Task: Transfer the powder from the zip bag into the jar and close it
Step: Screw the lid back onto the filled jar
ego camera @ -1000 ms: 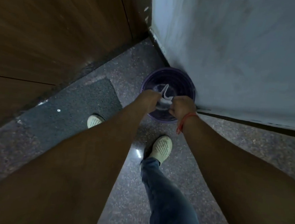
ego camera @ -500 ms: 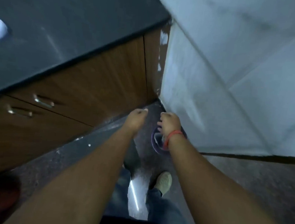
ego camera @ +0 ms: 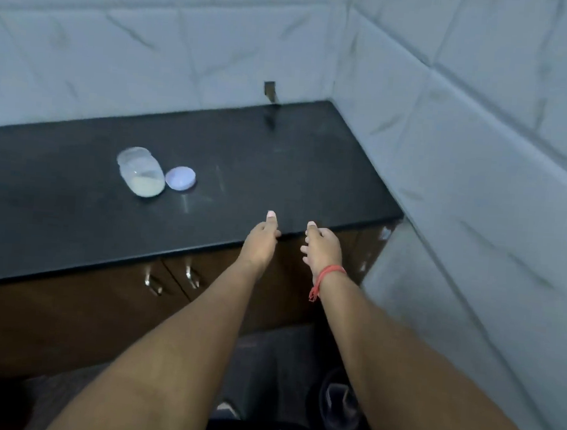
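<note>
A clear jar (ego camera: 141, 171) with pale powder in its bottom stands open on the black countertop (ego camera: 279, 167). Its light purple lid (ego camera: 180, 178) lies beside it on the right, touching or nearly so. My left hand (ego camera: 260, 240) hovers at the counter's front edge, fingers loosely curled, holding nothing. My right hand (ego camera: 322, 246), with a red thread on the wrist, is just to its right, fingers apart and empty. Both hands are well to the right of the jar. No zip bag shows on the counter.
White tiled walls close the counter at the back and right. Brown cabinet doors with metal handles (ego camera: 190, 277) run below the counter. A dark bin (ego camera: 341, 406) stands on the floor by the right wall, partly hidden by my right arm.
My view has risen from the floor bin to the countertop. Both hands held a white bag over the bin a second ago; now they are raised at the counter edge and empty.
</note>
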